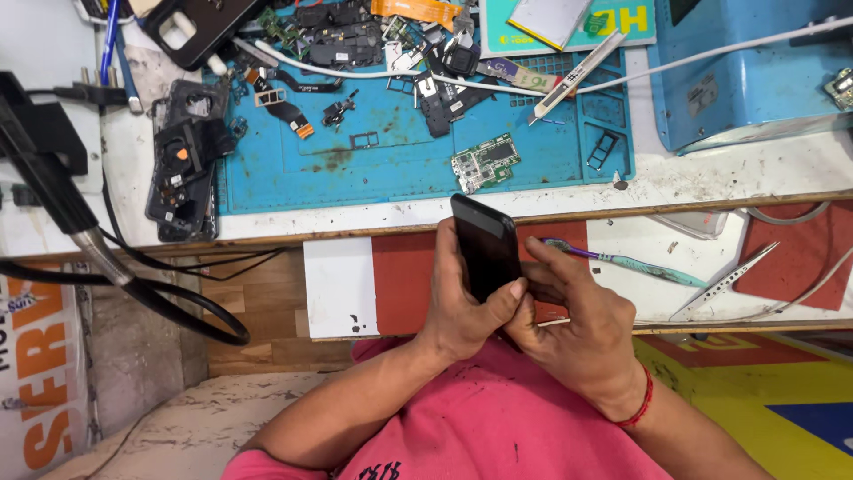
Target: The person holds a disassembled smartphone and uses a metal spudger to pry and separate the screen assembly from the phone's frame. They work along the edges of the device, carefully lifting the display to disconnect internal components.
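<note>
1. Below the tabletop (pixel 711 178) edge, over a red and white pull-out shelf (pixel 391 284), both hands hold a black phone (pixel 485 246) with its dark face up.
2. Left hand (pixel 462 307) wraps the phone from its left side, fingers curled tight behind it and the thumb (pixel 506 298) laid across its lower end.
3. Right hand (pixel 582 329) grips the phone's lower right edge, fingers (pixel 555 271) bent close against its side; a red thread band (pixel 641 400) circles that wrist.
4. Just right of the hands, a toothbrush (pixel 622 260) with a teal and purple handle lies on the shelf, and metal tweezers (pixel 724 283) lie further right.
5. Up on the tabletop, a blue work mat (pixel 391 169) carries a small green circuit board (pixel 485 163), flex cables and loose black phone parts.
6. Left of the mat lies an opened black phone frame (pixel 182 169).
</note>
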